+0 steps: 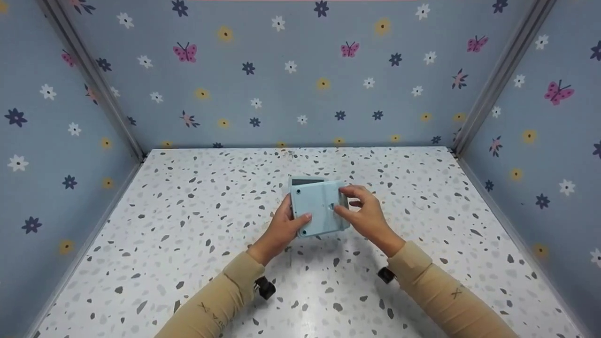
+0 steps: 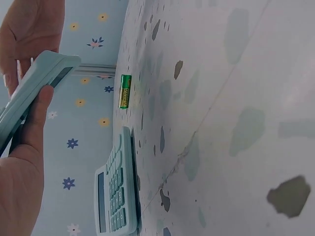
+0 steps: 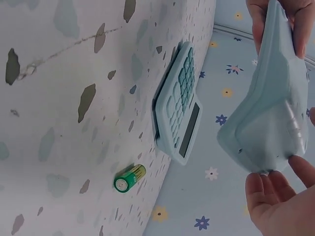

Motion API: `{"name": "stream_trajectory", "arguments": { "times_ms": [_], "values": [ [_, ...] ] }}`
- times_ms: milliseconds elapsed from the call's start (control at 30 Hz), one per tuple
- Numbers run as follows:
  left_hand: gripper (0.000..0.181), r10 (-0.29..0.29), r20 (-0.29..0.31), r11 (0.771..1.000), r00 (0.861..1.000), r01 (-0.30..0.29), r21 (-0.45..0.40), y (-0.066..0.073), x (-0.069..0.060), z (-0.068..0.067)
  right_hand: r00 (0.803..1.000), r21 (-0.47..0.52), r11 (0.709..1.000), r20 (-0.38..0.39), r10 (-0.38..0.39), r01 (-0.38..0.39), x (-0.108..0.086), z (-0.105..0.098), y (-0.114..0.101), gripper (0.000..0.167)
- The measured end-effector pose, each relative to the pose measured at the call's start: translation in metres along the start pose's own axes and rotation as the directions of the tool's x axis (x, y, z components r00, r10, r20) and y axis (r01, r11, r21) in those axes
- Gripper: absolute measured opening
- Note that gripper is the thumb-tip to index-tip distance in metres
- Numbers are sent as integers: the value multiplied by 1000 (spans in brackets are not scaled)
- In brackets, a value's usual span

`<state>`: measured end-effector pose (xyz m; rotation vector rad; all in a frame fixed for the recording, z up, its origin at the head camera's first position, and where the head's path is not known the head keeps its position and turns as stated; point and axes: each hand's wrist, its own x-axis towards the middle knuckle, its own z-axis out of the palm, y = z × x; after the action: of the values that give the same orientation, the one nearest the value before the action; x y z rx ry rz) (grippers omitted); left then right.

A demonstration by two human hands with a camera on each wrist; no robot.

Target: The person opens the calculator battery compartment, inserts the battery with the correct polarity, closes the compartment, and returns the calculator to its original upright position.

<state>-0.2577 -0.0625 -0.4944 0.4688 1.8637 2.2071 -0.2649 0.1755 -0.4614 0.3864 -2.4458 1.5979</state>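
A light blue calculator (image 1: 315,206) is held back side up above the table, its screwed underside facing the head camera. My left hand (image 1: 281,230) grips its left edge, thumb across the back. On the right edge my right hand (image 1: 368,216) pinches it, with the thumb by a small notch and the fingertips at the edge. The wrist views show the held calculator (image 2: 37,91) (image 3: 270,113) tilted. A second calculator (image 2: 115,189) (image 3: 178,103) lies keys up beneath it, mostly covered in the head view. A green battery (image 2: 125,91) (image 3: 130,178) lies on the table near it.
The white speckled table (image 1: 188,202) is bounded by a patterned blue back wall (image 1: 291,94) and side walls (image 1: 42,197) (image 1: 544,188). Metal posts stand at both back corners. Dark wrist cameras hang below both sleeves.
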Motion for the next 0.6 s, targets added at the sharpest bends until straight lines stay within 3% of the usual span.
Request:
{"name": "stream_trajectory", "arguments": {
  "times_ms": [133, 600],
  "values": [
    [77, 9, -6, 1000, 1000, -8, 15, -1, 0, 2, 999, -30, 999, -17, -45, 44, -2, 5, -3, 42],
    [75, 30, 6, 997, 1000, -30, 67, -2, -2, 5, 995, -61, 997, -85, -51, 46, -4, 12, -10, 41]
  ]
}}
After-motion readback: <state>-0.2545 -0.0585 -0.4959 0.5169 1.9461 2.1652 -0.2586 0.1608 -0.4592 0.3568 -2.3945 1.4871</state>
